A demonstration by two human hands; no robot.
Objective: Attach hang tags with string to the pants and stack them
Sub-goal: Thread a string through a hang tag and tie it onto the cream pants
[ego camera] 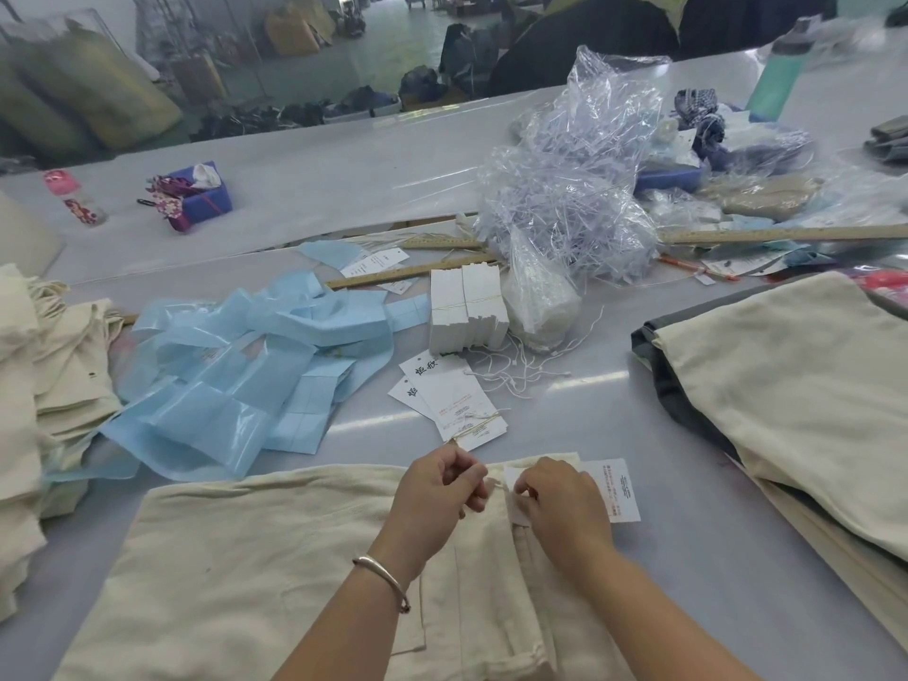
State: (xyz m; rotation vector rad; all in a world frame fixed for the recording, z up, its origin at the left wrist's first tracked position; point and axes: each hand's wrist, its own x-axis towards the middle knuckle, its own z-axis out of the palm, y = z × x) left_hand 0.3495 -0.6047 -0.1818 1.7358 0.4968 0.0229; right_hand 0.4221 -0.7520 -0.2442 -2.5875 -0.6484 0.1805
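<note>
Cream stack, left edge: folded pants (59,366) lie piled at the left of the desk (614,400); whether they are tagged I cannot tell; the pile looks uneven and could slump if more is laid on it carelessly.
Blue bags, centre left: loose blue plastic bags (236,376) sprawl just beside the working pants; a sleeve or a slid garment could drag them along.
Working pants, lower centre: the cream pants (255,572) lie flat in front of the person, waistband toward the upper middle of the frame.
Left hand, lower centre: the left hand (439,493) has its fingers curled, pinching what looks like the string at the waistband; the string is too thin to see clearly; a weak pinch would likely let it slip back out.
Right hand, just right of it: the right hand (560,498) pinches a hang tag (614,489) at the waistband corner; a hard tug could tear the tag's hole.
Spare tags and strings, above the hands: banded tags (457,405) and loose strings (521,371) lie near; strings could tangle.
Right pile, right edge: more cream pants (796,385) lie well apart.
</note>
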